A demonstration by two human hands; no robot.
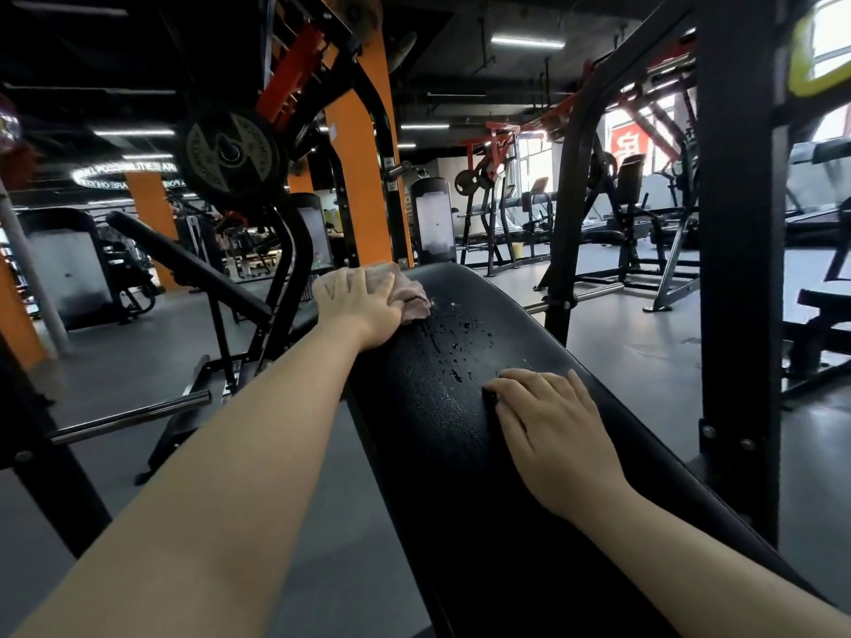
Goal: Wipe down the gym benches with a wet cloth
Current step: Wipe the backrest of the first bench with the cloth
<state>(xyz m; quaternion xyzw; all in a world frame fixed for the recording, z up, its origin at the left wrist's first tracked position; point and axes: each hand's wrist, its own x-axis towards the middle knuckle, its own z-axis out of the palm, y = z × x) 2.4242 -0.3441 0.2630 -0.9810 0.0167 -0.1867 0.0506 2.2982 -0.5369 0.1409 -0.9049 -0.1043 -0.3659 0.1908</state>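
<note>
A long black padded bench (465, 435) runs from the lower right up to the middle of the view. Water droplets (453, 347) dot its upper half. My left hand (357, 303) presses a crumpled pinkish-grey cloth (410, 294) onto the bench's far left edge, fingers spread over the cloth. My right hand (548, 423) lies flat on the pad nearer to me, palm down with fingers apart, holding nothing.
A black rack upright (737, 269) stands close on the right of the bench. Steel bars (133, 419) stick out at the left and behind the bench (594, 292). A plate-loaded machine (230, 154) and an orange pillar (359, 154) stand at the left; more machines fill the back.
</note>
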